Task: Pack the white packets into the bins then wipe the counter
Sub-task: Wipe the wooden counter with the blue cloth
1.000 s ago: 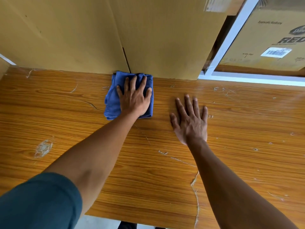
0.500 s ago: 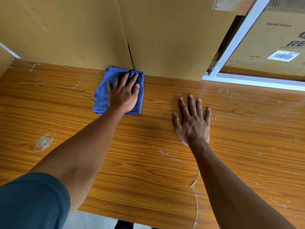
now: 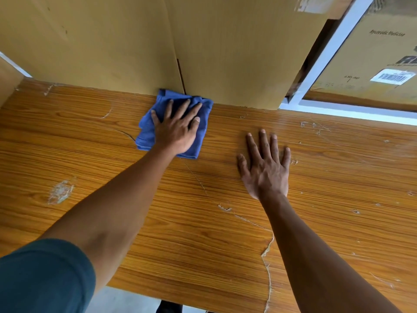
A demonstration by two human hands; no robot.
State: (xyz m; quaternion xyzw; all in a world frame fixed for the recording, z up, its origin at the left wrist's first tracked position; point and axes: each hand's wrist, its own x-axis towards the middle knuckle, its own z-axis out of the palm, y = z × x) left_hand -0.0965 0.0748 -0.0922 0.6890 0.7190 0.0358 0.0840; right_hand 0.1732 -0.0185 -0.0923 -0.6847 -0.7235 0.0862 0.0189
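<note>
A folded blue cloth lies on the wood-grain counter, against the base of the cardboard boxes. My left hand presses flat on the cloth with its fingers spread and straight. My right hand rests flat on the bare counter to the right of the cloth, fingers splayed, holding nothing. No white packets or bins are in view.
Two tall cardboard boxes stand along the counter's back edge. A white frame bar runs beside them, with a labelled carton behind it. The counter surface is scratched and chipped; its near edge shows floor below.
My left hand slid the cloth left along the box base, then back to the right. My right hand has stayed planted in the same place.
</note>
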